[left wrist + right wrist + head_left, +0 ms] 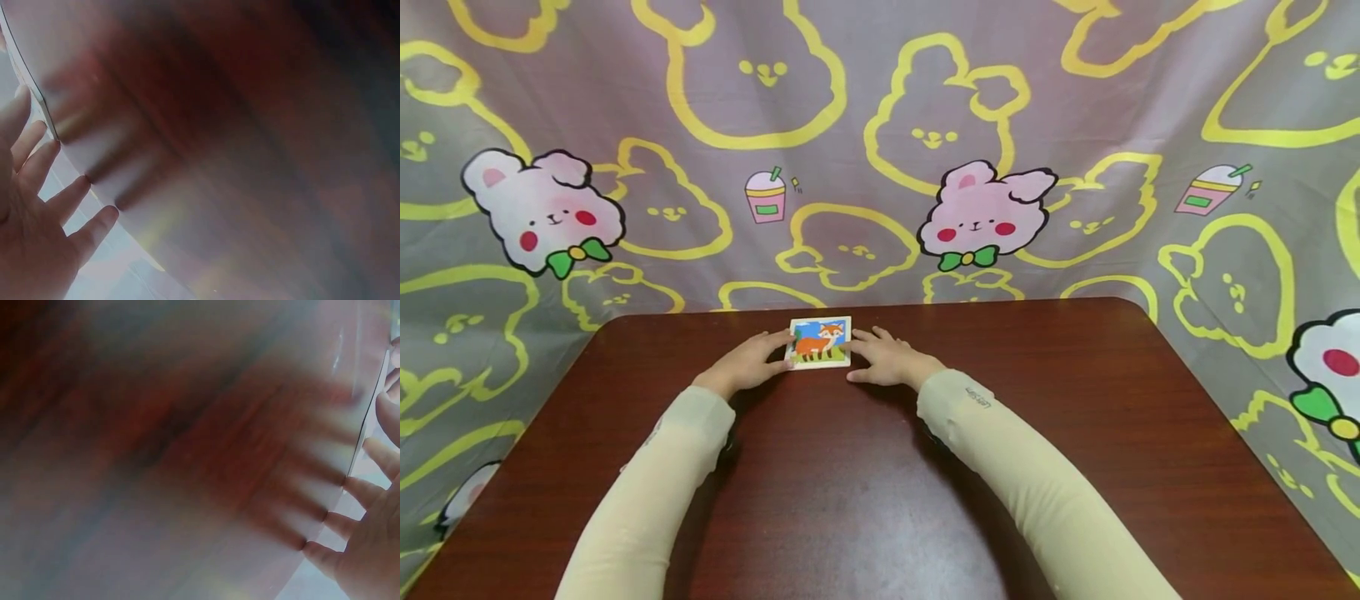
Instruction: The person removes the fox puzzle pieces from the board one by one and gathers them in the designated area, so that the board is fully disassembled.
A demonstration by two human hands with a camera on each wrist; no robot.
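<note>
A small square picture board (pixel 818 343) with a white border lies near the far edge of the table. An orange fox on grass under a blue sky is on its face. At its left side is my left hand (pixel 749 362), fingertips touching the border, fingers extended. My right hand (pixel 887 360) lies at the right side, with fingers spread and some fingertips at the border. In the left wrist view the left hand (pixel 39 215) shows spread fingers beside the board's thin edge (pixel 47 119). The right wrist view shows the right hand (pixel 374 540) with its fingers spread too.
The dark red-brown wooden table (pixel 850 500) spreads out below and around both arms. Behind it hangs a grey-pink curtain (pixel 865 167) with yellow bear outlines and rabbit heads, close to the table's far edge and along both sides.
</note>
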